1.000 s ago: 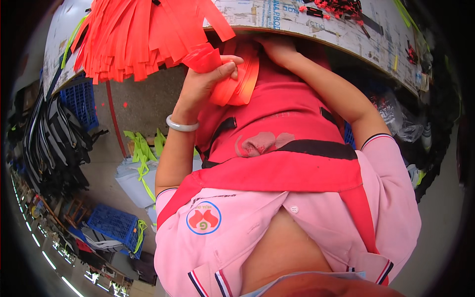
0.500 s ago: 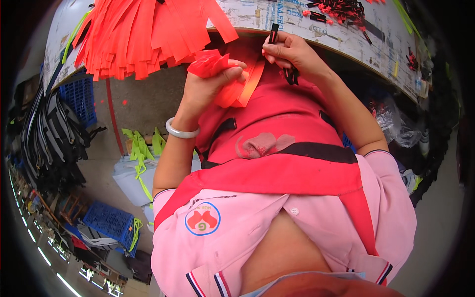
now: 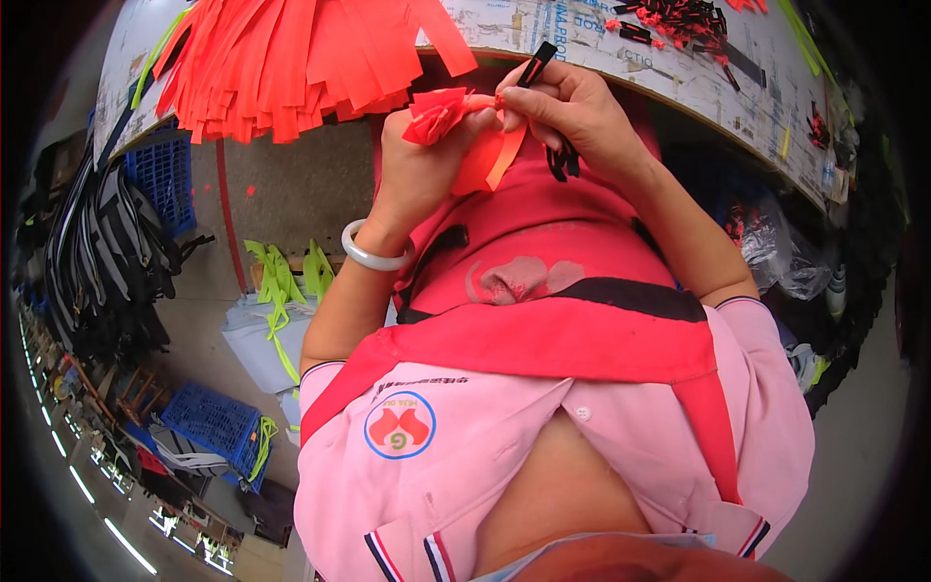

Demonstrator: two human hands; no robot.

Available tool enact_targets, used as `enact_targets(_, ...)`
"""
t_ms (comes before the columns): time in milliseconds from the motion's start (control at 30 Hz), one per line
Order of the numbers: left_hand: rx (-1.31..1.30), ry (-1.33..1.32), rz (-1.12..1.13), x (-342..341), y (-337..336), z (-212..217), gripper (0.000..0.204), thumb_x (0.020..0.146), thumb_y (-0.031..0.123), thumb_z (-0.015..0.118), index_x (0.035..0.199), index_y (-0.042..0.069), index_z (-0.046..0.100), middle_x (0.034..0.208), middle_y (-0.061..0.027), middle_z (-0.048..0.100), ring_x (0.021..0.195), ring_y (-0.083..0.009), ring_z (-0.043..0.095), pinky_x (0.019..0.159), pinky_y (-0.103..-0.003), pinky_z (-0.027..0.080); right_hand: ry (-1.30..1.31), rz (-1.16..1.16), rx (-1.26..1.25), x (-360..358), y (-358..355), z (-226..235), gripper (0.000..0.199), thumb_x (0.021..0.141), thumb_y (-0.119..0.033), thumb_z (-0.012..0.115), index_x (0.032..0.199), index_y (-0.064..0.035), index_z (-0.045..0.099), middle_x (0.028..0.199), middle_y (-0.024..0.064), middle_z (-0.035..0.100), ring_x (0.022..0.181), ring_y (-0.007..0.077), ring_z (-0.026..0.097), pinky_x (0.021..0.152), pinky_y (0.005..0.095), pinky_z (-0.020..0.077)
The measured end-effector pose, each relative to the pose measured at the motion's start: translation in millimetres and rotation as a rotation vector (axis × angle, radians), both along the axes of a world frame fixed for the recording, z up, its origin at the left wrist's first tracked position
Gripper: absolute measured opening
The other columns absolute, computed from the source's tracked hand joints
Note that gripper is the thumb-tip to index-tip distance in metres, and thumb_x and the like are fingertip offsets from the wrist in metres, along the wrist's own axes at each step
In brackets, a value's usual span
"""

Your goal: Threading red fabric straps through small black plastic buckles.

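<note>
A: What are the hands holding?

B: The left hand point(image 3: 422, 170) is gripping a thin orange strap point(image 3: 490, 160), flat and smooth like woven ribbon. One end is bunched into a crumpled red-orange tuft point(image 3: 434, 114) above the fingers, and the rest is hanging down in a loop in front of the apron point(image 3: 572, 320).

A: And the right one?

B: The right hand point(image 3: 577, 116) is pinching the strap at the same place, thumb against fingertips, so the two hands are touching. It is also grasping a small black clip point(image 3: 536, 66), narrow and hard-looking, which is sticking up above the fingers. More thin black pieces are showing under this hand, but I cannot tell their shape.

A: Where is the strap?

B: It is in the air between the hands, just below the edge of the worktop point(image 3: 679, 68), not lying on it.

A: What is lying on the worktop?

B: A big bundle of orange strips point(image 3: 291, 58), long and flat, is hanging over the curved edge like a fringe. At the far right a pile of small black and red parts point(image 3: 679, 19) is lying. The surface is looking pale and worn.

A: Anything on the person?

B: A pale, smooth bangle point(image 3: 373, 254) is sitting on the left wrist. The apron is red with a black band, over a pink shirt point(image 3: 485, 456).

A: And the floor?

B: Blue plastic crates point(image 3: 208, 427) with grid walls, dark straps point(image 3: 97, 262) and yellow-green strips point(image 3: 276, 281) are lying at the left.
</note>
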State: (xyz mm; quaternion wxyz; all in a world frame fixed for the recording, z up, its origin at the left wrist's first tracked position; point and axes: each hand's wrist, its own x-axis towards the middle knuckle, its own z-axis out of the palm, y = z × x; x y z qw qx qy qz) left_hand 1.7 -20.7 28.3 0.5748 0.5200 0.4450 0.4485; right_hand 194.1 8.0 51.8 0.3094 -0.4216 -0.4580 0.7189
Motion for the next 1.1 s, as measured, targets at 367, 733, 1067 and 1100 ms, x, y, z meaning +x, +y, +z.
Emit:
enact_targets(367,0.071,-0.022,0.023,-1,2,-4,0.017,0.087,0.002,0.063,0.103,-0.004,0.066,0.089,-0.0043,0.067,0.082,-0.0084,0.060,0.074,-0.023,0.049,0.131,-0.107,-0.055,-16,-6,2,0.020,0.093,-0.020,0.058,0.100,-0.0011,0.058,0.076,0.0034,0.062,0.051,0.0031,0.042,0.047,0.0158,0.0331)
enact_targets(733,0.122,-0.032,0.054,3,2,-4,0.017,0.087,0.003,0.064,0.103,-0.003,0.067,0.085,-0.0029,0.066,0.079,-0.0080,0.060,0.071,-0.022,0.049,0.258,-0.175,-0.155,-21,-8,-10,0.019,0.092,-0.019,0.059,0.096,-0.0005,0.057,0.070,0.0022,0.057,0.052,0.0037,0.043,0.048,0.0164,0.0335)
enact_targets(1067,0.185,0.019,0.136,7,-1,-16,0.015,0.086,0.003,0.065,0.100,-0.003,0.068,0.082,-0.0024,0.067,0.075,-0.0079,0.060,0.067,-0.022,0.049,0.153,-0.219,-0.046,-26,-18,-15,0.020,0.093,-0.020,0.059,0.093,-0.0007,0.057,0.069,0.0016,0.057,0.051,0.0046,0.044,0.047,0.0179,0.0336)
enact_targets(1100,0.186,0.019,0.132,8,-1,-15,0.015,0.086,0.003,0.065,0.100,-0.003,0.068,0.082,-0.0024,0.067,0.075,-0.0079,0.060,0.067,-0.022,0.049,0.155,-0.222,-0.060,-26,-18,-16,0.020,0.092,-0.020,0.059,0.093,-0.0007,0.057,0.069,0.0015,0.057,0.051,0.0045,0.044,0.046,0.0180,0.0335)
